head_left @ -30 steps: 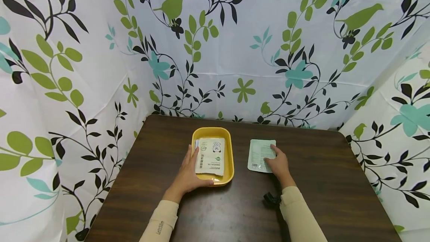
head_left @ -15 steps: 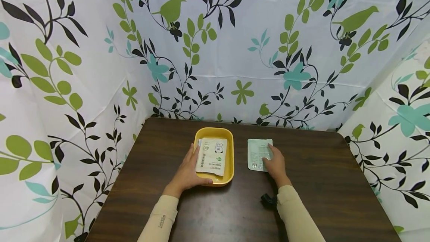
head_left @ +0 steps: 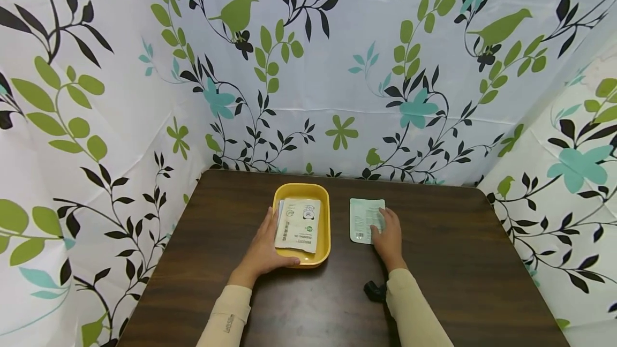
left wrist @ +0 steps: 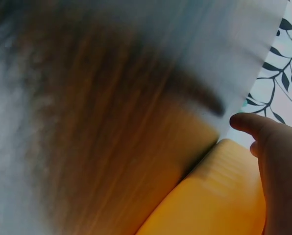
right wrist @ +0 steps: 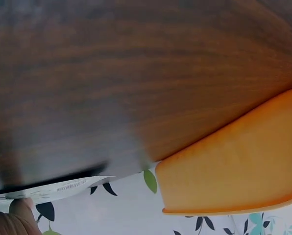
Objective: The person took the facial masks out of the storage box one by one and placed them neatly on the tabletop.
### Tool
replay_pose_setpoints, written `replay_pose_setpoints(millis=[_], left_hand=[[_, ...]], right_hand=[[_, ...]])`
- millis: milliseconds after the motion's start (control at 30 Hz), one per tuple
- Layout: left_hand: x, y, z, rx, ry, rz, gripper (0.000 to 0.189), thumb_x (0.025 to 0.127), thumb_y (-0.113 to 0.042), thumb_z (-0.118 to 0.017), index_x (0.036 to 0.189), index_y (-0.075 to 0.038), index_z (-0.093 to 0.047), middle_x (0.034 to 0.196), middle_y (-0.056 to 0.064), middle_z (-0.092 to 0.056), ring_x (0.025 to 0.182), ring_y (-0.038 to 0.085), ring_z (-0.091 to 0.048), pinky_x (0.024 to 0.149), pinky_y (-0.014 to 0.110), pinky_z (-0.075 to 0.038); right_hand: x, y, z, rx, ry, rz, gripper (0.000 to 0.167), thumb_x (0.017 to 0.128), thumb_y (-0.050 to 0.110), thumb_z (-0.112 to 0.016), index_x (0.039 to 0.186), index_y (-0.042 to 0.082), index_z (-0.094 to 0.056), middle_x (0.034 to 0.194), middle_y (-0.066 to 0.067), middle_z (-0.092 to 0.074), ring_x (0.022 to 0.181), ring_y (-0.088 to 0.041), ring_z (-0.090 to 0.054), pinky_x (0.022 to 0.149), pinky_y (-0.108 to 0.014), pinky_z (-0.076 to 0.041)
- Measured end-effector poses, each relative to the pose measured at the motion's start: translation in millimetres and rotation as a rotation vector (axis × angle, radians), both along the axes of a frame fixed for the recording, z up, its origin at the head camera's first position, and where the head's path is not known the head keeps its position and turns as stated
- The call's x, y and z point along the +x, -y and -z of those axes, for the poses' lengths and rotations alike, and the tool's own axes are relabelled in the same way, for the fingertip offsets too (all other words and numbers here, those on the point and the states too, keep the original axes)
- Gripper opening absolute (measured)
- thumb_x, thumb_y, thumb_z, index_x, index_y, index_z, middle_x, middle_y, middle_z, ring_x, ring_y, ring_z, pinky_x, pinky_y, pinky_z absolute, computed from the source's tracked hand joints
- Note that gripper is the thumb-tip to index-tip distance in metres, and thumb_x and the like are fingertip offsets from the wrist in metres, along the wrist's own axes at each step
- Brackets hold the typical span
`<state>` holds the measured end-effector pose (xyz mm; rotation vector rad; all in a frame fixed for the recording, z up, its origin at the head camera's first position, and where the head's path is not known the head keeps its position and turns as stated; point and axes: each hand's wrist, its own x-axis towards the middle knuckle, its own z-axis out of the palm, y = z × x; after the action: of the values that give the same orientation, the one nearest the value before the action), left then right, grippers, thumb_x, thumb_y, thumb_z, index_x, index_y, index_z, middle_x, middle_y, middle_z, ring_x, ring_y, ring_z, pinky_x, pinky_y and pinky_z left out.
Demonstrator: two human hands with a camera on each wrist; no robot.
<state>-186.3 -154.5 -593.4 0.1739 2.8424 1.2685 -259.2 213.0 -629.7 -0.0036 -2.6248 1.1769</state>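
My left hand [head_left: 257,255] rests against the left side of a yellow plastic tray [head_left: 324,229], its thumb along the front edge. In the left wrist view a thumb shows beside the tray's yellow wall [left wrist: 219,196]. Inside the tray lies a cream paper packet [head_left: 298,224] printed with a cartoon face, over a whiter sheet. My right hand [head_left: 388,237] holds the right part of a pale green flat sachet [head_left: 361,216], thumb and fingers bent over it. At the lower left of the right wrist view, the sachet [right wrist: 70,187] shows edge-on with the thumb against it.
A dark wood-grain table [head_left: 458,261] lies under everything. Behind and at both sides hangs white cloth [head_left: 308,95] patterned with leaves and birds. A black object [head_left: 375,291] sits beside the right wrist.
The tray has shifted slightly to the right towards the sachet, with my left hand against it. Sachet and right hand keep their places; the head view has turned slightly.
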Motion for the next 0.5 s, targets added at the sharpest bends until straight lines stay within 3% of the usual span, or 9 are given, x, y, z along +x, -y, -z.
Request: replay_pose_setpoints(millis=[167,500], left_hand=[[4.4,3.7,-0.1,0.009,0.001,-0.005,0.150,0.051,-0.066,-0.094,0.166,-0.029,-0.005,0.175,-0.003,0.003,0.159,0.035,-0.011,0.120,0.067,-0.025],[3.1,-0.6,-6.4,-0.019,-0.008,0.008,0.151,0.051,-0.073,-0.090,0.166,-0.027,-0.005,0.175,0.002,0.001,0.157,0.040,-0.017,0.116,0.070,-0.029]], right_hand=[[0.9,5.0,1.5,-0.018,-0.019,0.015,0.059,0.089,0.005,-0.072,0.144,-0.004,-0.051,0.155,-0.028,-0.040,0.145,-0.047,-0.038,0.118,-0.061,-0.032],[0.8,1.0,-6.7,-0.117,-0.055,0.062,0.054,0.093,0.007,-0.068,0.144,-0.002,-0.053,0.156,-0.025,-0.042,0.146,-0.044,-0.039,0.118,-0.060,-0.033]])
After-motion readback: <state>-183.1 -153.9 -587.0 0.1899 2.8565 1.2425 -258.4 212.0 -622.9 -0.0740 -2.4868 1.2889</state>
